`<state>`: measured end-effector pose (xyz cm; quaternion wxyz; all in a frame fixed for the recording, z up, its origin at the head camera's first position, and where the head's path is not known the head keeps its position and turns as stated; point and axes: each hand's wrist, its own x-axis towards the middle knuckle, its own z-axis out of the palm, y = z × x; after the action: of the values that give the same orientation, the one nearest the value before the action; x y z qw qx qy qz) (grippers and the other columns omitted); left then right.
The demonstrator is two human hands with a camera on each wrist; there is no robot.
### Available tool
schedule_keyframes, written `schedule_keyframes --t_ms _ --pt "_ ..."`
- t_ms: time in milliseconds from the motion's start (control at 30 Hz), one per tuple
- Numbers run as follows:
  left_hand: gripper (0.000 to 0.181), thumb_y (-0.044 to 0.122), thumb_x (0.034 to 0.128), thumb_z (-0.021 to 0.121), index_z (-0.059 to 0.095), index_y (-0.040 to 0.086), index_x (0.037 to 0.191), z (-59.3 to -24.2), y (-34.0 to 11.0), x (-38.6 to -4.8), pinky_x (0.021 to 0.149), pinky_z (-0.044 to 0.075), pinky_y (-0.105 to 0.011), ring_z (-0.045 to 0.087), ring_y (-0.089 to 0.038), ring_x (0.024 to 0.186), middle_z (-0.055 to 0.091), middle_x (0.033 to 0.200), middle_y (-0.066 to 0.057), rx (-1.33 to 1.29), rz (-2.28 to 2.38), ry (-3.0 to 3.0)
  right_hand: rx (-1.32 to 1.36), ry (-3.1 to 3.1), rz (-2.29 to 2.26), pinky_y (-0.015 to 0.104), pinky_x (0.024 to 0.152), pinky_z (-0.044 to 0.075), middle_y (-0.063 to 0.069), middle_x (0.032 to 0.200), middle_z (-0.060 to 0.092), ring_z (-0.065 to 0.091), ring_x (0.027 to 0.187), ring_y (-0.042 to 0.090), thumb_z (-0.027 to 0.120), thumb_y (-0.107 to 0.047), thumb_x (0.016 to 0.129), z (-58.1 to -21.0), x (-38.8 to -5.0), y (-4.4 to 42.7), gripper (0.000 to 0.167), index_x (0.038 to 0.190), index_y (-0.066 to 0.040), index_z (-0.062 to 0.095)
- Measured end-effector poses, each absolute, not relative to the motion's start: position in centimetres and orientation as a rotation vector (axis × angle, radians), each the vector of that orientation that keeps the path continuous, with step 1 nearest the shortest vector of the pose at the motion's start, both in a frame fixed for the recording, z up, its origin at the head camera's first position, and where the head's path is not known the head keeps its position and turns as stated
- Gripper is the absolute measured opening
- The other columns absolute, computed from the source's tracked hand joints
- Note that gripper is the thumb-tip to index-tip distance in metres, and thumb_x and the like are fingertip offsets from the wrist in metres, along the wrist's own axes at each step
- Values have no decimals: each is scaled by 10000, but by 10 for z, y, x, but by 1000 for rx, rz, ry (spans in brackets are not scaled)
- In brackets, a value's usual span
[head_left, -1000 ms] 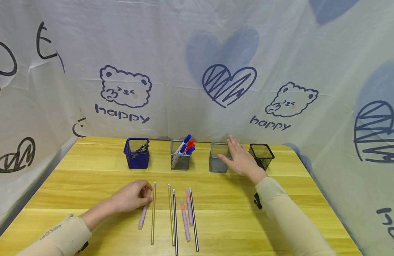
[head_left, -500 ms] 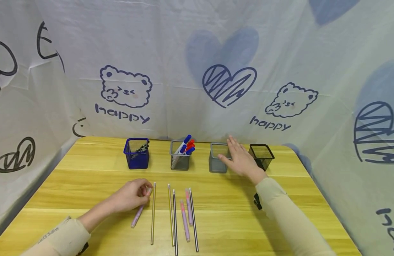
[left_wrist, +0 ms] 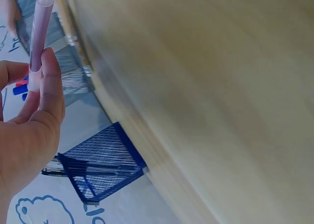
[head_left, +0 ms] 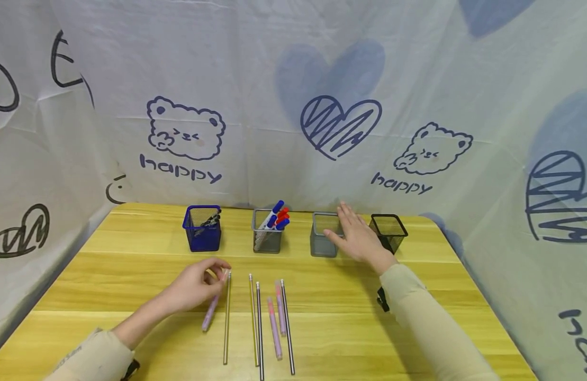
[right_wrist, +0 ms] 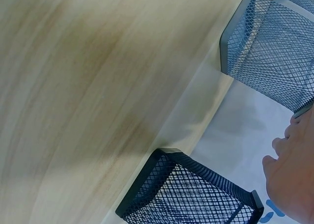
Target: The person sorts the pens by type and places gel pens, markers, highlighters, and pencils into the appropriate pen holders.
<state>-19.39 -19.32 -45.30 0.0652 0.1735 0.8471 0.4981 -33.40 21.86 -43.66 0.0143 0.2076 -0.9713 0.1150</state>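
Observation:
My left hand [head_left: 196, 286] pinches a pink-and-purple pen [head_left: 211, 312] near its pink end, left of a gold pencil [head_left: 227, 323]. In the left wrist view the fingertips and thumb of my left hand [left_wrist: 37, 106] grip one end of the pen [left_wrist: 40, 32]. My right hand [head_left: 358, 238] rests with extended fingers against the right side of a grey mesh holder [head_left: 324, 245]. The right wrist view shows my right hand [right_wrist: 294, 170] at the rim of that grey holder [right_wrist: 274, 52].
A blue holder [head_left: 205, 241] with black pens and a grey holder [head_left: 268, 243] with blue and red markers stand at the back left. A black holder [head_left: 390, 238] is behind my right wrist. Two purple pens [head_left: 276, 333] and several pencils [head_left: 260, 338] lie mid-table.
My left hand has moved slightly away from me and right, and the pen in it has shifted and tilted a little. My right hand stays at the grey holder.

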Motion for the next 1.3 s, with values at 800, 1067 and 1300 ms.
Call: schedule_keyframes --t_ms 800,1067,1300 --pt "379 -2 994 638 587 12 1369 -409 -133 -210 734 645 -358 719 -335 963 592 1304 -214 620 1870 2450 649 -3036 353 510 1301 101 140 1747 16 74 1606 323 304 -710 1046 -433 -331 219 955 1658 0 118" --pt "379 -26 1011 625 553 -38 1383 -397 -100 -226 795 650 -379 701 -378 1019 596 1273 -241 741 2048 2342 648 -3016 342 520 1297 126 163 1743 52 93 1603 336 304 -702 1050 -433 -332 217 946 1657 1 121" --pt "384 16 1011 660 577 45 1385 -388 -73 -242 791 626 -318 699 -291 1091 622 1315 -161 719 2125 2424 630 -3027 336 500 1300 118 134 1748 29 95 1605 319 287 -726 1039 -437 -333 219 963 1658 -4 136"
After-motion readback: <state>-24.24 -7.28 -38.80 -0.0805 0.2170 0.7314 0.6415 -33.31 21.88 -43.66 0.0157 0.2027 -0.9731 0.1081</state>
